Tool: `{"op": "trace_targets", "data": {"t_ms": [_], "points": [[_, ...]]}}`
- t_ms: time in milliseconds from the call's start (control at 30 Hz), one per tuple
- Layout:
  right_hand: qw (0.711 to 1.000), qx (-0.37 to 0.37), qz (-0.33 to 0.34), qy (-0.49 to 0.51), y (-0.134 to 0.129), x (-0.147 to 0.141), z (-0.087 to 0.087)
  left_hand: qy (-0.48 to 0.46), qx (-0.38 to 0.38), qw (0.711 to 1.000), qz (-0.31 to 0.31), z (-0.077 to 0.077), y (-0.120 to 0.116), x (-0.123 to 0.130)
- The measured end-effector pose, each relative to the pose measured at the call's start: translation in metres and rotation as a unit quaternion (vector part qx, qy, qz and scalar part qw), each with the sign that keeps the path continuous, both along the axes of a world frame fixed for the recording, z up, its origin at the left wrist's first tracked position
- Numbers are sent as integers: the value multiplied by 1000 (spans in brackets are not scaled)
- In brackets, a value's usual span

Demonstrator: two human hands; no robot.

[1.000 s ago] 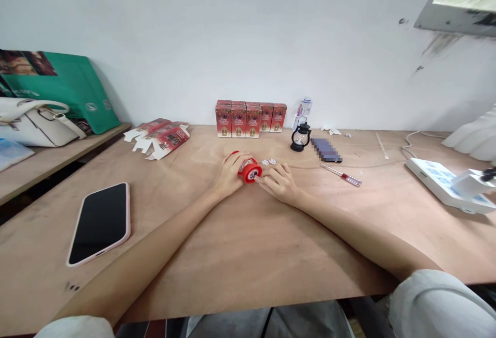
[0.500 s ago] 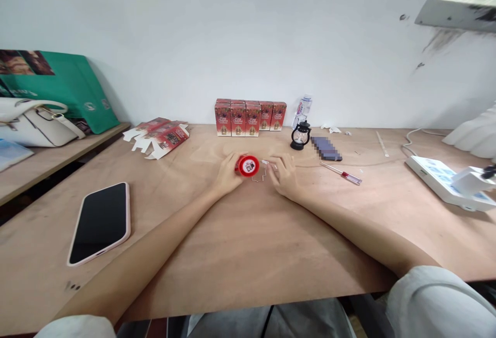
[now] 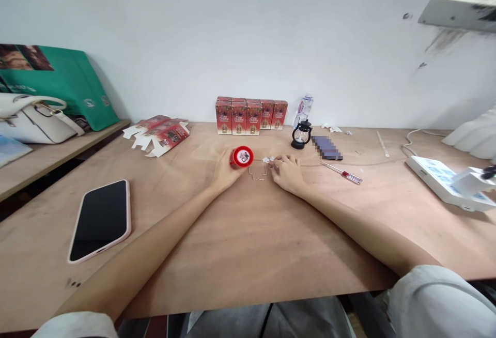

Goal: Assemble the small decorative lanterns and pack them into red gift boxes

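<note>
My left hand point(image 3: 226, 169) is wrapped around a red round piece point(image 3: 243, 156), whose end with a printed white disc faces me. Its lower body is largely hidden by the hand. On the table just right of it lies a thin bent wire point(image 3: 258, 177). My right hand point(image 3: 287, 171) rests on the table with curled fingers, the tips at some small white pieces point(image 3: 268, 160). Whether anything is pinched there is too small to make out. A black lantern point(image 3: 301, 135) stands upright beyond the right hand.
Several red printed boxes point(image 3: 239, 119) stand by the wall, with a plastic bottle point(image 3: 303, 110) to their right. Flattened cartons point(image 3: 163, 135) and a phone point(image 3: 101, 219) lie left. At right are a screwdriver point(image 3: 341, 172), a blurred dark item point(image 3: 327, 147) and a power strip point(image 3: 445, 180).
My left hand has shifted slightly left with the red piece, uncovering more of the wire. My right hand has moved slightly right, its fingers curling down by the white pieces.
</note>
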State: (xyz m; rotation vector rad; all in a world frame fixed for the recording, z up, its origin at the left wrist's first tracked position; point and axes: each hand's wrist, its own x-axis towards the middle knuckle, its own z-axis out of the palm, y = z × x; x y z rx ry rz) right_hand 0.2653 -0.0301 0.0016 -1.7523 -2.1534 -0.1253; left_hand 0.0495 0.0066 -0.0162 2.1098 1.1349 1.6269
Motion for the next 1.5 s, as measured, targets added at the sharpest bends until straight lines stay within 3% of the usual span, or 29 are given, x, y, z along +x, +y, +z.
{"op": "trace_targets", "data": {"t_ms": [267, 533, 833, 933, 1067, 1233, 1500], "points": [[1000, -16, 0, -1, 6, 2, -3, -15, -34, 999, -25, -3, 1, 0], [994, 61, 54, 73, 18, 11, -20, -4, -36, 999, -16, -7, 4, -2], [971, 126, 64, 191, 17, 14, -18, 33, -27, 999, -15, 2, -4, -1], [950, 235, 113, 172, 11, 11, -16, 64, -8, 998, -15, 8, -9, 0], [887, 373, 237, 134, -2, 0, -14, 149, 21, 989, -16, 11, -14, 1], [837, 405, 352, 105, -9, -8, -12, 237, 33, 971, -7, 11, -18, 3], [858, 362, 358, 69, -6, -6, -16, 269, 42, 962, -20, 11, -20, 3]]}}
